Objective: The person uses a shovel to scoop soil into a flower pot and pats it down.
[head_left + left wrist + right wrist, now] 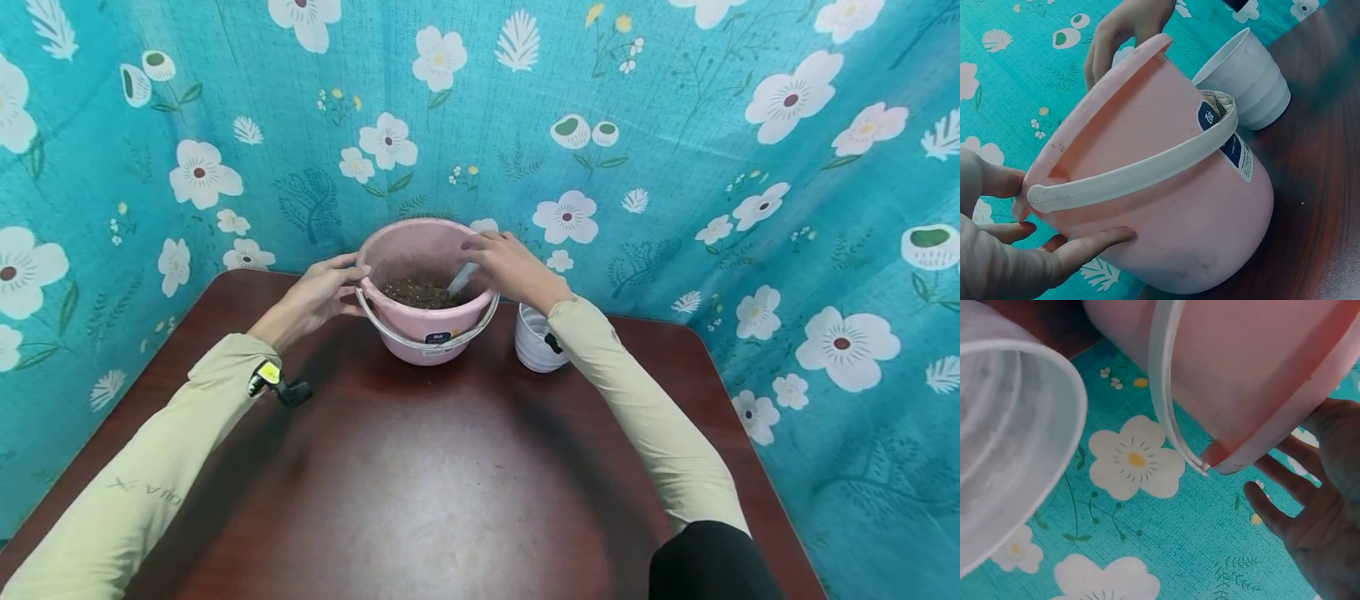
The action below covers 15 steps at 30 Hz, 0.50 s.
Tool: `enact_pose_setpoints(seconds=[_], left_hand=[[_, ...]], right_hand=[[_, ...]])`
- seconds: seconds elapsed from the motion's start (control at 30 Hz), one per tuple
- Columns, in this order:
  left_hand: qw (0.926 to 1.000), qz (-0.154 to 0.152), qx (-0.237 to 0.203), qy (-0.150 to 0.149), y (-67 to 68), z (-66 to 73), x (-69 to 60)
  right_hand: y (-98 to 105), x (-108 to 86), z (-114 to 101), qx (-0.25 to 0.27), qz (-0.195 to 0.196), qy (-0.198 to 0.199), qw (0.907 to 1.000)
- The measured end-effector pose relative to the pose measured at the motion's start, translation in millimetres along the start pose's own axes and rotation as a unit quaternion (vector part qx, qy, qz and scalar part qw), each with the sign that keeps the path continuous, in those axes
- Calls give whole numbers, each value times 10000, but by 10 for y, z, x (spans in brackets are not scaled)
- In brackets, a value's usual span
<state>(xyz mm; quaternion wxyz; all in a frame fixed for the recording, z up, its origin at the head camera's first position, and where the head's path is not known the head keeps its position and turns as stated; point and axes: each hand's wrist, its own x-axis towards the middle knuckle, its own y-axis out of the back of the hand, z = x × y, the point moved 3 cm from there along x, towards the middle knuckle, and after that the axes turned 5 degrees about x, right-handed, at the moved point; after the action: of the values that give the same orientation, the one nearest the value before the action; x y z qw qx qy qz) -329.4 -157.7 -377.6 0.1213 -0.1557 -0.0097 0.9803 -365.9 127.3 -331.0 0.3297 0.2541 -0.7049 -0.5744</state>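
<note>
A pink bucket [427, 333] with dark, speckled soil [420, 293] stands near the table's back edge. My left hand [318, 292] grips its left rim, thumb on the rim and fingers spread against the outer wall, as the left wrist view [1016, 244] also shows. At the right rim is my right hand [510, 267], holding a pale tool [461, 281] that slants into the soil; the fingertips on it are hidden. In the right wrist view, several fingers of that hand [1329, 487] extend beside the rim. The bucket's white handle [1141, 178] hangs down in front.
A white ribbed cup [538, 342] stands on the brown table [420, 483], right of the bucket and partly behind my right wrist. A blue floral curtain [480, 100] hangs behind and along both sides of the table. Small dark devices are strapped at both wrists.
</note>
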Motion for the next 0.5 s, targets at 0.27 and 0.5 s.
enact_pose_setpoints(seconds=[0.27,0.5], left_hand=[[10000,-38,10,-12,0,5,-8],[9999,-65,24,-74,-7,-9,5]], right_hand=[[-44,223,-79,-318,-678,-386,9964],[-129,305,-186,-1067,-1104,-655,9860]])
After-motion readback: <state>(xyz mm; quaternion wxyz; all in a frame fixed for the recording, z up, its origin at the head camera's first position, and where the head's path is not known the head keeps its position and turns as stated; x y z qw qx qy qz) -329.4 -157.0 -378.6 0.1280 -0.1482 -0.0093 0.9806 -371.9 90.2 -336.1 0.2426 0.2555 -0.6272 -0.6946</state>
